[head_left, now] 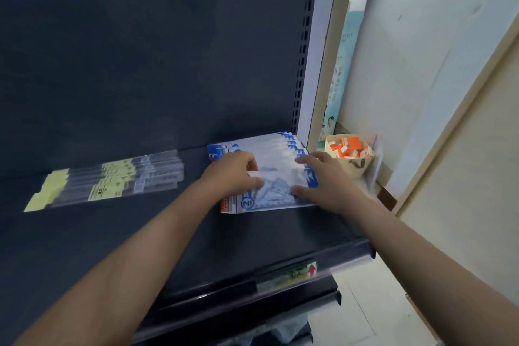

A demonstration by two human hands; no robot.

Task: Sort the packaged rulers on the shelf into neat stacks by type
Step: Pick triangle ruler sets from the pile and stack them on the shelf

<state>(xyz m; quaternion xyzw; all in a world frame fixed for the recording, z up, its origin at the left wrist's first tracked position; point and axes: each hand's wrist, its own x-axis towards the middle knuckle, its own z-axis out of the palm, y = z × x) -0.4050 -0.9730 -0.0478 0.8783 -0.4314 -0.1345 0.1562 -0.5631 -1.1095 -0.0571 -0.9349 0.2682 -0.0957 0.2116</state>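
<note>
Both hands down on fanned stack of blue-and-white plastic ruler-set packets (276, 174), right end of dark metal shelf (140, 233). Left hand (234, 173) curled, fingers pressed on top packet's left edge. Right hand (327, 180) spread flat, thumb and fingers braced against right side. Clear yellow-labelled straight-ruler packs (112, 180) lying fanned, well apart to left. Beige tub of orange-white boxes (349, 153) just past shelf end.

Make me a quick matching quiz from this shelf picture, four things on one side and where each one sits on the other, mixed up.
Things:
1. yellow ruler packs
2. blue ruler packs
3. basket of orange boxes
4. price tag

Places:
A. under both hands
B. shelf's front edge
C. left part of the shelf
D. beyond the shelf's right end

Pairs: 1-C, 2-A, 3-D, 4-B
</note>
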